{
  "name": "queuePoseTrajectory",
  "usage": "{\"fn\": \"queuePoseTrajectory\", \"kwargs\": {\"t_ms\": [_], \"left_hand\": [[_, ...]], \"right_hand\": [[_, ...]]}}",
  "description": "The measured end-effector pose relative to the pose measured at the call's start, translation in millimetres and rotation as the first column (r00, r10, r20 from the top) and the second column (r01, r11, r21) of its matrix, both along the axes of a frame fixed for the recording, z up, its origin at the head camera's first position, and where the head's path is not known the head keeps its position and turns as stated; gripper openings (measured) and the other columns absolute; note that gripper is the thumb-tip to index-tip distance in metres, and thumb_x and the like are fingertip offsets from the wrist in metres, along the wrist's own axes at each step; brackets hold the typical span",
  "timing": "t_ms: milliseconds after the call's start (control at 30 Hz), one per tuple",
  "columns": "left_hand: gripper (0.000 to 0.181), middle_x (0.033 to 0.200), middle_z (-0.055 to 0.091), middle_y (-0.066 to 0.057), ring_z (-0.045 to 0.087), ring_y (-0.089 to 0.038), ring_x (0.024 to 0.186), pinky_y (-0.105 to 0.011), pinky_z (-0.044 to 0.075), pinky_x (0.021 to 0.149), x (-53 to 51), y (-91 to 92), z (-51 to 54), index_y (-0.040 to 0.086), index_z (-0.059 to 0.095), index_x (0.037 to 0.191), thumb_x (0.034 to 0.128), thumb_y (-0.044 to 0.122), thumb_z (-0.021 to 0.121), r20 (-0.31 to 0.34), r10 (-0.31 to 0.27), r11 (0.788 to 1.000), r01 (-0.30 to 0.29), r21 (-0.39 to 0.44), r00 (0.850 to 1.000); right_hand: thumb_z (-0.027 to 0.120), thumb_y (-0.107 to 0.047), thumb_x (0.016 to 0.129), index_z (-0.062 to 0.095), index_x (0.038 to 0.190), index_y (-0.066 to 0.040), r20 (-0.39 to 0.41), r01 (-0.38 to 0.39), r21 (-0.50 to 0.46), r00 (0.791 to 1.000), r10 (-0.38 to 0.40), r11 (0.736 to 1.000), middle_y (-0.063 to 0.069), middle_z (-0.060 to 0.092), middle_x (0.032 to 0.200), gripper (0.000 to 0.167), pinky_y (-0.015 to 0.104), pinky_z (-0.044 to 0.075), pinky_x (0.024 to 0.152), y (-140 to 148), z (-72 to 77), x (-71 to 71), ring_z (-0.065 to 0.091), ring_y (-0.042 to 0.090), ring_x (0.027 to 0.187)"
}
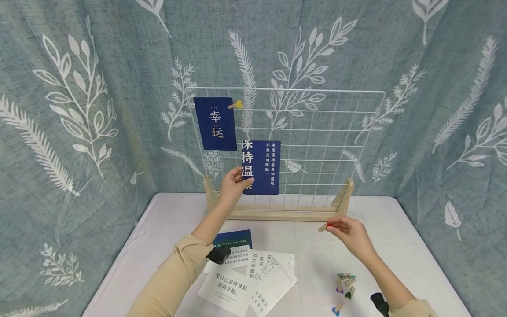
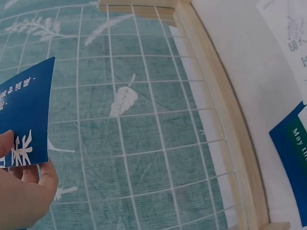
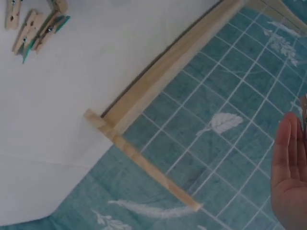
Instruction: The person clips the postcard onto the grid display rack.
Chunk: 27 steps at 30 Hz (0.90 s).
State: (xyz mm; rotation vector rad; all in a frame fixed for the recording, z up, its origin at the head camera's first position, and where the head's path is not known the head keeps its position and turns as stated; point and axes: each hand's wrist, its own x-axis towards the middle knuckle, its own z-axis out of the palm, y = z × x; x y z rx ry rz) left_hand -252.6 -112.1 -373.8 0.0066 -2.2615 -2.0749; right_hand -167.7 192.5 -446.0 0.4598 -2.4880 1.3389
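Head: left hand (image 1: 233,185) pinches a rectangular navy card (image 1: 262,167) before the square-meshed wire grid (image 1: 297,130); right hand (image 1: 351,233) pinches a wooden clothespin (image 1: 322,229) over the smooth white worktop (image 1: 309,273) | Left wrist: thumb (image 2: 5,143) on the card's face, fingers (image 2: 48,179) behind its straight edge | Right wrist: fingers side by side; clothespin barely visible, its grip hard to judge here

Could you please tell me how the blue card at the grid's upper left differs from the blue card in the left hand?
The upper card is clipped by a yellow-heart clothespin; the lower card is held by the left hand. The upper card shows two large characters; the lower card has large white characters plus columns of small ones. Both are dark blue.
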Motion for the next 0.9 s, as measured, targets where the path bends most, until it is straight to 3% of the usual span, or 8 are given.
{"fn": "queuePoseTrajectory", "kwargs": {"t_ms": [500, 767, 900], "left_hand": [[0.034, 0.117, 0.062, -0.025, 0.061, -0.003, 0.078, -0.027, 0.054, 0.088, -20.1, 13.9, 24.0, -0.005, 0.055, 0.120, 0.0866, -0.003, 0.062, -0.063, 0.053, 0.994, -0.047, 0.096, 0.997], [0.032, 0.117, 0.063, -0.023, 0.063, -0.014, 0.088, -0.031, 0.053, 0.091, -30.8, 21.0, 38.7, -0.003, 0.057, 0.119, 0.0869, -0.001, 0.063, -0.084, 0.061, 0.995, -0.054, 0.080, 0.995], [0.033, 0.118, 0.063, -0.024, 0.063, -0.013, 0.087, -0.032, 0.052, 0.092, -35.7, 24.8, 41.7, -0.004, 0.057, 0.119, 0.0865, -0.002, 0.063, -0.089, 0.054, 0.995, -0.046, 0.090, 0.995]], "right_hand": [[0.066, -0.006, 0.086, 0.065, 0.100, 0.006, -0.072, 0.013, 0.125, 0.997, -0.004, 0.992, 0.019, 0.072, 0.090, 0.019, 0.016, 0.055, 0.067, -13, 56.8, -26.4, 0.070, 0.029, 0.080], [0.065, -0.002, 0.086, 0.064, 0.097, 0.005, -0.130, 0.002, 0.200, 0.991, 0.025, 0.980, 0.020, 0.071, 0.091, 0.013, 0.018, 0.054, 0.064, -19, 89.8, -45.3, 0.069, 0.031, 0.079], [0.065, -0.001, 0.086, 0.064, 0.096, 0.007, -0.171, 0.002, 0.244, 0.984, 0.041, 0.970, 0.022, 0.070, 0.090, 0.013, 0.027, 0.057, 0.065, -23, 106.3, -54.9, 0.068, 0.031, 0.077]]}}
